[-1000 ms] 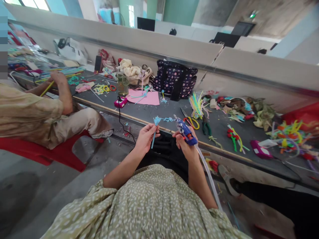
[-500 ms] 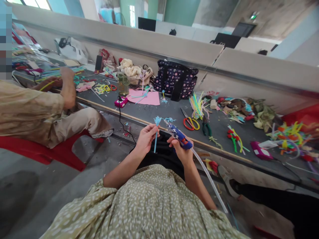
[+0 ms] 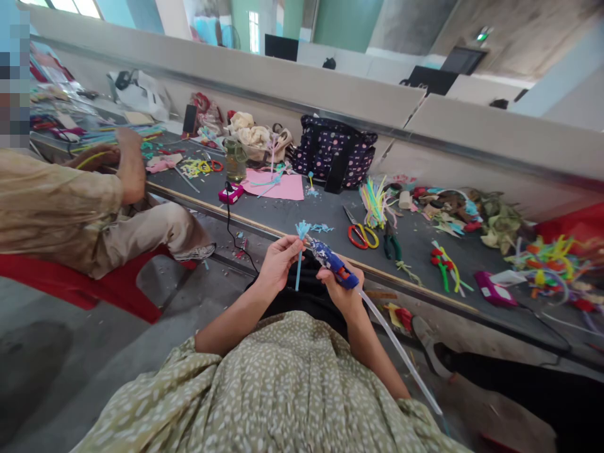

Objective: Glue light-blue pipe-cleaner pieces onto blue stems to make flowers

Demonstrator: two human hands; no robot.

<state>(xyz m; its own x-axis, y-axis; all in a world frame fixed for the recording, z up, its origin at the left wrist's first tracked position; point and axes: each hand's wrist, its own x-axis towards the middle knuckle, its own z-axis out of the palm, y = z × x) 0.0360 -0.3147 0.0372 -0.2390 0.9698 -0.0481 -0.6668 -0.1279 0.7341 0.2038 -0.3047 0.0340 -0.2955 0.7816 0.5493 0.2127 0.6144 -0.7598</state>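
Between thumb and fingers, my left hand [image 3: 279, 261] pinches a light blue pipe cleaner stem [image 3: 299, 267] with a tufted blue top [image 3: 302, 228]. My right hand [image 3: 343, 286] is wrapped round a blue glue gun [image 3: 333, 263] whose nozzle end is specked with white. A long clear glue stick [image 3: 401, 352] trails out of its back toward my right forearm. The nozzle tip is right by the tuft's base, close to my left fingertips; whether it touches I cannot tell. Just beyond, small blue pieces [image 3: 322, 228] lie on the table [image 3: 278, 217].
Scissors [image 3: 361, 234], green-handled pliers [image 3: 391, 242] and a bundle of pipe cleaners [image 3: 376, 202] lie ahead to the right. Behind are a pink sheet [image 3: 287, 187], a jar [image 3: 234, 160] and a dotted bag [image 3: 335, 151]. A co-worker [image 3: 61, 195] sits at left.
The glue gun has moved left and its nozzle has come in to the base of the blue tuft. My left hand keeps its pinch on the stem, almost in place.
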